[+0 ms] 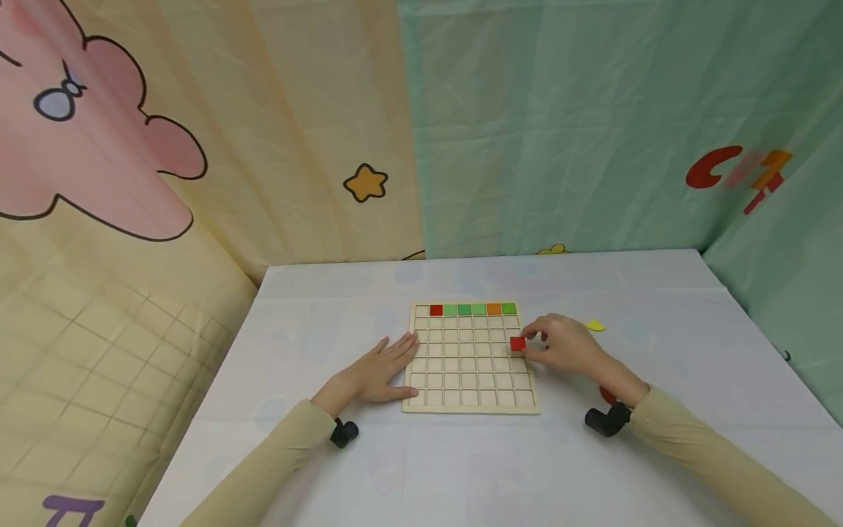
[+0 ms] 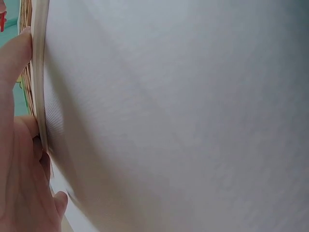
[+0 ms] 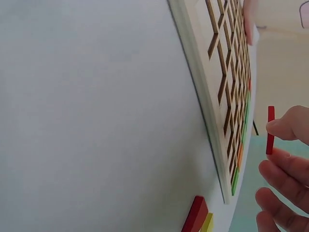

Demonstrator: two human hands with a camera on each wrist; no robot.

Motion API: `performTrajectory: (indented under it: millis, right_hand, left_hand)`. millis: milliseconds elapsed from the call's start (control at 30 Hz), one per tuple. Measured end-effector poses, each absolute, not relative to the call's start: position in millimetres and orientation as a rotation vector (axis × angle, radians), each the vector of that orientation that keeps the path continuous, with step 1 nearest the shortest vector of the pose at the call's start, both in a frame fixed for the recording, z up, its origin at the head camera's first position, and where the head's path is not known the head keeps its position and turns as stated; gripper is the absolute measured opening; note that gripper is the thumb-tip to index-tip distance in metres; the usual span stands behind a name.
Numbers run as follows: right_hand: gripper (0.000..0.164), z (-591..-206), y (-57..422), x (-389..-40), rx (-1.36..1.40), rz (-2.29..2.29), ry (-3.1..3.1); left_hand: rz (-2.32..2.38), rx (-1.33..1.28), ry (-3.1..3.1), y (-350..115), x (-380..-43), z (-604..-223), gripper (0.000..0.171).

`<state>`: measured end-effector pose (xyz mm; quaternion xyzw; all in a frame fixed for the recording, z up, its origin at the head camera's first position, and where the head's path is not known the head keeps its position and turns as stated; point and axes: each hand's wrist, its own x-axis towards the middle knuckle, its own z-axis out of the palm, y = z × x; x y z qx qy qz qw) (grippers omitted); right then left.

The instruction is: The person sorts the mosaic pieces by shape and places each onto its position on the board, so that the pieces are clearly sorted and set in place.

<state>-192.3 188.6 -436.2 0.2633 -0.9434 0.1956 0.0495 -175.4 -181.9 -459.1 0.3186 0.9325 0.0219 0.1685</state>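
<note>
A wooden grid board (image 1: 470, 410) lies on the table, its far row holding red, green and orange square tiles (image 1: 465, 309), with the leftmost cell of that row bare. Over the board's right side, my right hand (image 1: 568, 344) pinches a thin red square tile (image 1: 517, 343) between thumb and finger. Seen edge-on in the right wrist view, the red tile (image 3: 270, 130) stands above the board (image 3: 193, 72). My left hand (image 1: 378, 371) rests on the left edge of the board with its fingers stretched out. In the left wrist view the left hand's fingers (image 2: 21, 53) touch the board's rim.
A yellow piece (image 1: 595, 325) lies beyond the right hand. Another red piece (image 1: 608, 395) sits partly hidden below the right wrist. Patterned curtains (image 1: 560, 132) hang behind the white table (image 1: 316, 293) and at both sides.
</note>
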Motion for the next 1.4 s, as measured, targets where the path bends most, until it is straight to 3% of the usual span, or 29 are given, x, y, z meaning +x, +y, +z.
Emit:
performTrajectory:
  millis: [1400]
  right_hand:
    - [0.020,-433,79,-242,0.882,0.773,-2.914]
  left_hand:
    - [0.083,0.930,2.646,-180,-172,-452,0.092]
